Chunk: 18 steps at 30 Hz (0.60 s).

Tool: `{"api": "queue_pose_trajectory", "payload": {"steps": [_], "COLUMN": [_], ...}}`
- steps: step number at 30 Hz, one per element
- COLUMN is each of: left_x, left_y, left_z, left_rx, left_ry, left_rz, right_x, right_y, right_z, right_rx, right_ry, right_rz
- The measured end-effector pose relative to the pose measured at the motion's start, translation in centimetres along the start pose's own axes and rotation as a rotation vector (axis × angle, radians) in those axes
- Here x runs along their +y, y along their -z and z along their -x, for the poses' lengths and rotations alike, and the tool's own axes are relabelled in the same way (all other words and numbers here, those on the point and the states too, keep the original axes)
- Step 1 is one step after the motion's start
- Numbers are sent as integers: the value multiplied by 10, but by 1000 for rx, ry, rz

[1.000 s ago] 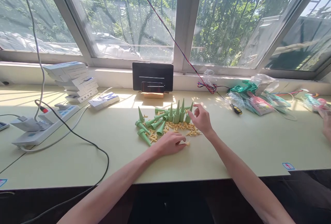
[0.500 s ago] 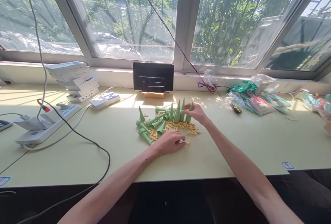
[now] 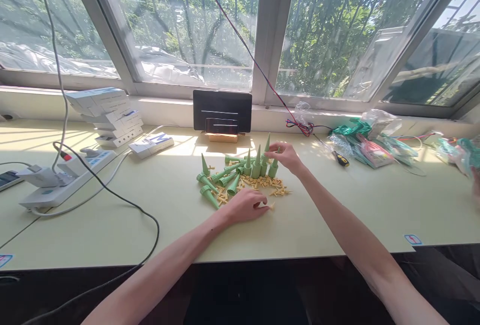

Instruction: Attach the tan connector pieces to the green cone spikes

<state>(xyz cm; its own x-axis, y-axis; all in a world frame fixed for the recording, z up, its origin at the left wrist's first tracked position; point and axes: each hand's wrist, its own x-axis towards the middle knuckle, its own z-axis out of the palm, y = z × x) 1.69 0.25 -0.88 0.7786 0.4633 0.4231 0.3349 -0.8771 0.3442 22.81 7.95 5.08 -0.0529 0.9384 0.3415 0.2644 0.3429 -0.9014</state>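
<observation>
Windows stand along the far side of a pale tabletop, lit by strong daylight. At the left, a white power strip carries plugs and cables; beyond it stands an uneven stack of white boxes. Near the centre, below a dark tablet, lie several green ribbed-collar spikes, with one upright at the group's left end. The left hand rests on the surface, fingers loosely curled; a small tan piece lies at its fingertips, and whether it is gripped cannot be told. Just beyond is a short row of upright spikes, with loose tan pegs scattered at their bases. The held spike is in this row; the right hand has thumb and forefinger closed on its upper cone. Judged by appearance, these spikes are light, stiff plastic, unlikely to break; the smooth taper may slip, so the broader body near the collar should give surer purchase. Farther right lie a screwdriver and clear bags.
</observation>
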Motion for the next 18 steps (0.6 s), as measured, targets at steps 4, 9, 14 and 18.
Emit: {"api": "queue_pose_trajectory", "payload": {"steps": [4, 9, 14, 18], "left_x": [0, 0, -1, -1], "left_y": [0, -1, -1, 2], "left_z": [0, 0, 0, 0], "left_rx": [8, 19, 73, 113], "left_ry": [9, 11, 11, 78], "left_rz": [4, 18, 25, 44], "right_x": [-17, -56, -85, -70], "right_y": [8, 22, 18, -5], "right_z": [-11, -24, 5, 52], "right_rx": [7, 156, 311, 245], "right_ry": [65, 267, 484, 471], "right_rz": [12, 142, 223, 211]}}
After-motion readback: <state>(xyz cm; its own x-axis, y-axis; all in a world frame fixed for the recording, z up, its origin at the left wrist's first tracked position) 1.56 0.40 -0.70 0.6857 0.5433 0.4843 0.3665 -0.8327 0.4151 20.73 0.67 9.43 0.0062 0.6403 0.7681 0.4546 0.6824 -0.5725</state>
